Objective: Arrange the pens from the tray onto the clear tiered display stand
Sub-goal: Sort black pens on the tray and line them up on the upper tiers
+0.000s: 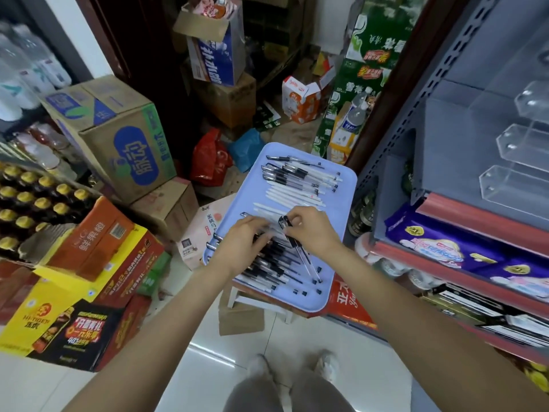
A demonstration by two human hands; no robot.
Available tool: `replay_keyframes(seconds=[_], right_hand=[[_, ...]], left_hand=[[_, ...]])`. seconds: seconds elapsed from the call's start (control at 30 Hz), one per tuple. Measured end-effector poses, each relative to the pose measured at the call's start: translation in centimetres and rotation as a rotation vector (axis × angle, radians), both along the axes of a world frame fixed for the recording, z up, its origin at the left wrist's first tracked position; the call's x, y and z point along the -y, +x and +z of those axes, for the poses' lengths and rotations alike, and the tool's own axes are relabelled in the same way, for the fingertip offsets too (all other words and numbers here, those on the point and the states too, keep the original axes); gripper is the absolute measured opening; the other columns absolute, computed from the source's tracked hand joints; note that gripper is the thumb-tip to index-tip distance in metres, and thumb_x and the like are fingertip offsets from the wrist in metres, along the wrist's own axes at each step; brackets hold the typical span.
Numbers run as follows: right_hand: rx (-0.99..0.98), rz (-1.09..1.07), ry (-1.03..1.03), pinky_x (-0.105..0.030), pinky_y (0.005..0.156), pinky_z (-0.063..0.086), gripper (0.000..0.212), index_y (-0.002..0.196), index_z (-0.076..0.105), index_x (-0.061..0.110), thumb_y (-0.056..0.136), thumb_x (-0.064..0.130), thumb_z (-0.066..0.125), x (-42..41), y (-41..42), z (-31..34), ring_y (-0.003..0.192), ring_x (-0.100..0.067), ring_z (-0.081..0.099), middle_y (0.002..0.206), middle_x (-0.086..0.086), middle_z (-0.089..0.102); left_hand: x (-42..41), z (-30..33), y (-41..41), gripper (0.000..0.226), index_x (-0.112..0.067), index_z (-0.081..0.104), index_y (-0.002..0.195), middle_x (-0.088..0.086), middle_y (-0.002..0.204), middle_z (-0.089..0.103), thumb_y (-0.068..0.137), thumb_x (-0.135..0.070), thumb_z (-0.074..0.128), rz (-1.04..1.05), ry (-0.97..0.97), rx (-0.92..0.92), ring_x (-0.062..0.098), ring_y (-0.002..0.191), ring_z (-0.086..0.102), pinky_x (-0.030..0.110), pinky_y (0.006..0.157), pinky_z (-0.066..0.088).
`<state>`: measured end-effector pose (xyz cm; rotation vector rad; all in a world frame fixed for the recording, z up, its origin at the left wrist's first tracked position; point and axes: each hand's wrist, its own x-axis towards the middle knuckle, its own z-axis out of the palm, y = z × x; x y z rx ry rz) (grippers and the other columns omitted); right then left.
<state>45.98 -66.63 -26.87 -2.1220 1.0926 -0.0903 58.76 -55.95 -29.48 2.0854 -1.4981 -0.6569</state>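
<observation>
A cluttered stockroom is seen. Pens [276, 257] lie on the blue tray [341, 233]; a few are pinched by the right hand [312, 230], others gathered under the left hand [240, 242]. Collection is underway; carrying to the clear stand [517, 162] appears next.

A pale blue tray [341, 185] holds black-capped clear pens [276, 257] at 6 o'clock and white pens [294, 196] toward 12, beside a grey shelf [445, 150] edged red, a purple pack [463, 248], a yellow box [32, 316] and white floor [326, 346].
</observation>
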Motion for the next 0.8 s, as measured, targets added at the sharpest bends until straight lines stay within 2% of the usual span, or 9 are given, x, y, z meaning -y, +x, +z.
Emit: replay_keyframes(seconds=[0.07, 0.17, 0.23, 0.33, 0.43, 0.53, 0.67, 0.8], right_hand=[[0.117, -0.085, 0.019, -0.027, 0.081, 0.045, 0.024, 0.108, 0.062, 0.006, 0.087, 0.017, 0.066, 1.1, -0.6, 2.1, 0.087, -0.019, 0.055, 0.097, -0.008, 0.061], [0.37, -0.264, 0.087, -0.039, 0.082, 0.055, 0.031, 0.114, 0.061, 0.01, 0.084, 0.015, 0.068, 3.1, -2.4, 5.7, 0.089, -0.025, 0.063, 0.096, -0.009, 0.061], [0.55, -0.349, 0.108, -0.034, 0.074, 0.058, 0.028, 0.113, 0.061, 0.011, 0.086, 0.009, 0.066, 4.3, -4.1, 8.2, 0.082, -0.023, 0.064, 0.092, -0.011, 0.062], [0.806, -0.468, 0.154, -0.023, 0.064, 0.057, 0.021, 0.102, 0.063, 0.013, 0.085, 0.0, 0.063, 5.8, -7.5, 11.4, 0.075, -0.018, 0.064, 0.086, -0.012, 0.063], [0.96, -0.545, 0.165, -0.021, 0.063, 0.057, 0.018, 0.087, 0.062, 0.014, 0.084, -0.004, 0.062, 7.4, -11.6, 13.6, 0.068, -0.009, 0.065, 0.076, -0.004, 0.063], [1.023, -0.58, 0.143, -0.022, 0.068, 0.058, 0.015, 0.084, 0.06, 0.012, 0.084, -0.003, 0.062, 9.2, -16.6, 15.4, 0.072, -0.01, 0.067, 0.076, -0.002, 0.066], [0.993, -0.593, 0.055, -0.019, 0.069, 0.056, 0.011, 0.083, 0.066, 0.015, 0.086, 0.004, 0.064, 11.9, -24.0, 17.4, 0.079, -0.013, 0.067, 0.081, -0.001, 0.069], [0.985, -0.577, 0.006, -0.016, 0.066, 0.052, 0.01, 0.085, 0.068, 0.016, 0.086, 0.007, 0.064, 15.0, -30.7, 19.1, 0.078, -0.007, 0.066, 0.082, 0.002, 0.07]], left_hand=[[1.4, 1.7, -0.8, 0.037, -0.014, 0.054, 0.128, 0.004, 0.13, 0.055, 0.094, -0.028, 0.052, 0.002, -0.005, -0.114, 0.019, 0.117, 0.053, 0.022, 0.094, 0.038], [4.1, 4.8, -2.8, 0.044, -0.014, 0.051, 0.13, 0.0, 0.126, 0.058, 0.091, -0.032, 0.057, -0.017, -0.066, -0.28, 0.01, 0.116, 0.053, 0.018, 0.095, 0.039], [6.0, 7.0, -4.5, 0.044, -0.014, 0.05, 0.129, -0.004, 0.117, 0.059, 0.09, -0.031, 0.059, -0.048, -0.115, -0.348, 0.005, 0.106, 0.055, 0.016, 0.089, 0.041], [9.0, 10.0, -7.1, 0.027, -0.014, 0.058, 0.114, -0.001, 0.107, 0.066, 0.091, -0.027, 0.058, -0.112, -0.181, -0.378, 0.007, 0.09, 0.064, 0.015, 0.074, 0.047], [12.1, 13.1, -9.7, 0.013, -0.013, 0.064, 0.096, 0.003, 0.085, 0.069, 0.092, -0.022, 0.056, -0.211, -0.241, -0.271, 0.001, 0.065, 0.063, 0.009, 0.054, 0.04], [15.3, 16.1, -12.9, 0.011, -0.013, 0.067, 0.088, 0.007, 0.077, 0.067, 0.09, -0.02, 0.059, -0.271, -0.309, -0.142, 0.004, 0.058, 0.054, 0.014, 0.055, 0.039], [19.2, 19.0, -18.4, 0.006, -0.017, 0.066, 0.085, 0.009, 0.074, 0.069, 0.087, -0.021, 0.062, -0.323, -0.352, -0.077, 0.02, 0.067, 0.062, 0.024, 0.062, 0.044], [22.6, 21.0, -24.3, 0.006, -0.023, 0.063, 0.081, -0.009, 0.064, 0.06, 0.087, -0.023, 0.063, -0.362, -0.414, -0.04, 0.012, 0.065, 0.057, 0.022, 0.063, 0.042]])
